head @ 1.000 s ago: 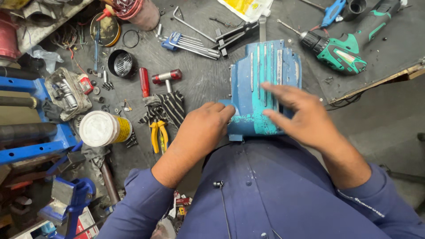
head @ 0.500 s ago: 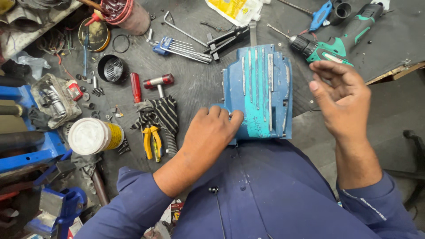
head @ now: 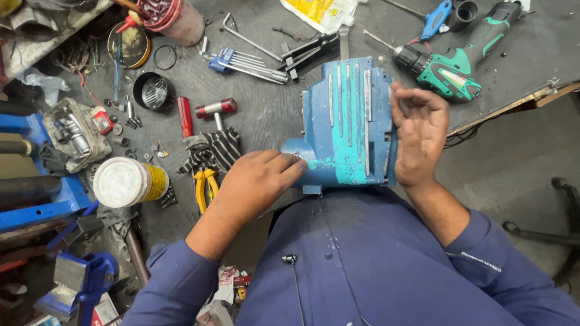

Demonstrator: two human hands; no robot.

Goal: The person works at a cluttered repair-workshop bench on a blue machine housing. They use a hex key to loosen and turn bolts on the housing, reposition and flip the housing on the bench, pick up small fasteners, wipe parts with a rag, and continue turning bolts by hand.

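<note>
Starting on the far left, off beyond the left fingers, a clear plastic box [head: 75, 134] of metal bits sits on the dark counter [head: 266, 115], with a white-lidded yellow can [head: 125, 181] lying on its side just below it. Up past those, a round black part [head: 154, 92] and a reddish tub [head: 175, 21] near the top edge. Closer to the fingers there's a red-handled tool [head: 184, 116], a small mallet with red ends [head: 215, 109], a striped black-and-white rag [head: 214, 151] and yellow-handled pliers [head: 204, 184] right beside the left wrist.

Left hand [head: 251, 184] lies palm down, fingers [head: 289, 168] spread flat and relaxed, tips touching the lower left corner of the blue metal housing [head: 347, 124]. Not really gripping it, just pressing against it.

That housing is the main thing: a ribbed blue casting with scraped teal patches, flat on the counter at its near edge, right between the two hands and just above the person's blue shirt [head: 362, 265]. Above it, a set of hex keys [head: 248, 63] and some black clamp-like tools [head: 311, 51].

Right hand [head: 420, 136] is at the housing's right edge, heel against the side, fingers [head: 423, 99] curled loosely inward and holding nothing as far as I can see.

Beyond those fingers, up right, lies a green and black cordless drill [head: 462, 60], plus a blue-handled screwdriver [head: 436, 18].
</note>
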